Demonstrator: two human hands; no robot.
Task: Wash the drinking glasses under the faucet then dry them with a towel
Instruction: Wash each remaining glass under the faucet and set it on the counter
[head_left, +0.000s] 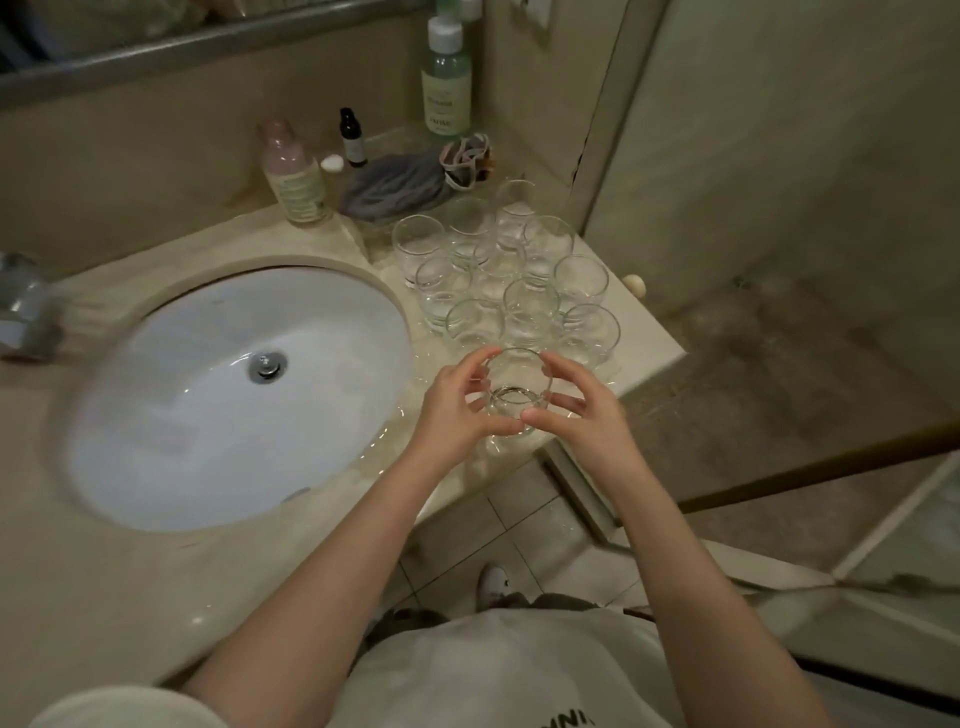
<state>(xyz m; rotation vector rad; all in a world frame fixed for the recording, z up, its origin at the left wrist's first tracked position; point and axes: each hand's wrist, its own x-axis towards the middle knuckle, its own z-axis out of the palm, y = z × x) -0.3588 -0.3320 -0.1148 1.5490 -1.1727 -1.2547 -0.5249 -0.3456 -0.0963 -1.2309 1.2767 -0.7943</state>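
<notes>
A clear, round-bodied drinking glass (514, 389) with a thick base is held upright above the front right corner of the counter (156, 582), a polished beige stone slab with a glossy, faintly veined surface. The left hand (457, 410) curls its fingers round the glass's left side and the right hand (582, 410) curls round its right side, thumbs on the near wall and fingertips near the rim, so both hands grip it together. The glass looks empty, though its transparency makes any film of water hard to judge. Just behind it on the counter stands a tight cluster of matching glasses (509, 280), all upright with their mouths up, smooth and colourless, their rims catching pale rings of light; they appear to hold nothing. To the left, set into the stone, is an oval white sink (156, 415) of glazed ceramic with a chrome drain plug (266, 365) in its middle. A blurred metal faucet (26, 312) shows at the left edge. At the back of the counter stand a cylindrical pink-capped bottle (293, 179) with a pale label, a small dark dropper bottle (353, 137), and a tall translucent green bottle (445, 78) with a white cap that holds clear liquid. Between them lies a crumpled grey cloth (395, 184), soft and ribbed. Beige tile floor (519, 525) shows below the counter edge.
</notes>
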